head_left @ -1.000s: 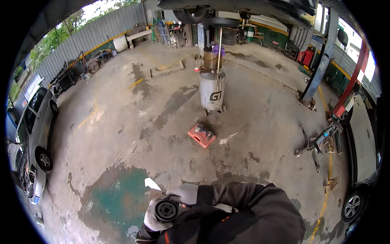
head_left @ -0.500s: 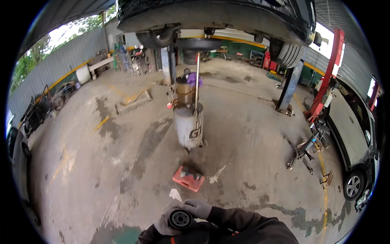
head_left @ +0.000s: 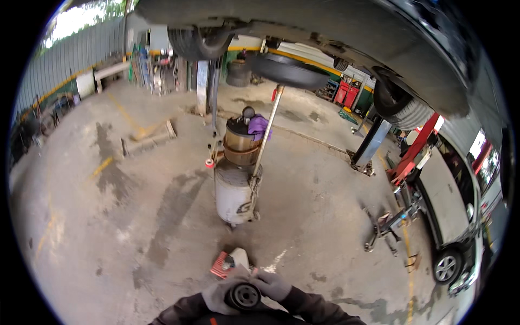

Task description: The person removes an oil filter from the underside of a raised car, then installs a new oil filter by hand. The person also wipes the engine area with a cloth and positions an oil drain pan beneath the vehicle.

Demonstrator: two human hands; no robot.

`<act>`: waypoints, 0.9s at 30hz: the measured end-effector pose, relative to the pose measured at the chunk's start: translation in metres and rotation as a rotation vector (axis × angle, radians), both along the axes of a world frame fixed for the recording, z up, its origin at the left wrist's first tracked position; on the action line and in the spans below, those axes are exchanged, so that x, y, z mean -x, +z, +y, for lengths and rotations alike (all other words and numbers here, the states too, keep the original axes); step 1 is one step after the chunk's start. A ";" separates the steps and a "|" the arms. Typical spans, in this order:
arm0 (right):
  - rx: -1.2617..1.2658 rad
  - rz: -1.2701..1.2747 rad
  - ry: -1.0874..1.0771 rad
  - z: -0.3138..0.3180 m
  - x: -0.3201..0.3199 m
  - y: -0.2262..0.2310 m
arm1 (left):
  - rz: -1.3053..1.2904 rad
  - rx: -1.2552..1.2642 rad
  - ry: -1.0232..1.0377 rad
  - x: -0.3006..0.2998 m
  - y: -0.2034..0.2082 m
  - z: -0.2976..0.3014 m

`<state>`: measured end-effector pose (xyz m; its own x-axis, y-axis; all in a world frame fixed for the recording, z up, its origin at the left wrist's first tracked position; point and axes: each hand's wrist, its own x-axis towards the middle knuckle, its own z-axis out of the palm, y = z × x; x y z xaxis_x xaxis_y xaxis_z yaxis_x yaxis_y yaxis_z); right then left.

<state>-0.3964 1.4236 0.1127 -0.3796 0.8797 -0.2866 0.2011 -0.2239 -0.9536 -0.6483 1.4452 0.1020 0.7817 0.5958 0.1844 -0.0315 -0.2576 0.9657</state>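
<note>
My left hand [head_left: 218,296], in a grey glove, is closed around a black oil filter [head_left: 245,296], whose round end with holes faces up. A pale sheet [head_left: 238,257], paper or cloth, sticks up beyond the filter between my hands. My gloved right hand [head_left: 274,285] is close beside the filter, its fingers bent in at the lower edge of the sheet; their tips are blurred. On the floor just past my hands lies a red tool case [head_left: 219,265], partly covered by the sheet.
A grey waste-oil drainer [head_left: 233,195] stands ahead, with a purple cloth [head_left: 260,127] and a pole. Overhead hangs a raised car [head_left: 303,21] between lift posts [head_left: 372,142]. At right are a floor jack [head_left: 387,230] and a parked car [head_left: 447,189].
My view has shifted, and the drainer and raised car appear nearer. The right hand has moved off the filter's top to its right side. More of the pale sheet shows.
</note>
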 end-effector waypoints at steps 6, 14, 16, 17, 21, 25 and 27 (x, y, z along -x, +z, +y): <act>-0.172 -0.074 0.123 0.138 0.059 0.011 | -0.007 -0.025 0.216 0.049 0.020 0.102; -0.192 -0.309 0.276 0.294 0.102 0.069 | -0.212 -0.065 0.076 0.102 0.011 0.271; -0.301 -0.437 0.293 0.332 0.113 0.081 | -0.212 -0.136 -0.018 0.116 0.014 0.325; -0.350 -0.499 0.284 0.348 0.118 0.087 | -0.225 -0.166 -0.073 0.120 0.016 0.353; -0.806 -0.762 -0.148 0.396 0.107 0.169 | -0.274 0.038 -0.093 0.155 0.041 0.444; -1.227 -0.751 -0.935 0.457 0.053 0.307 | -0.256 0.085 0.106 0.184 0.043 0.508; -1.299 -0.795 -1.048 0.501 0.028 0.360 | -0.272 0.109 0.153 0.189 0.043 0.533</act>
<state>-0.4242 1.9242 0.4730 0.2700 0.4241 0.8644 0.9140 0.1695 -0.3686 -0.8369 1.9786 0.1453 0.6121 0.7305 0.3028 -0.2610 -0.1748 0.9494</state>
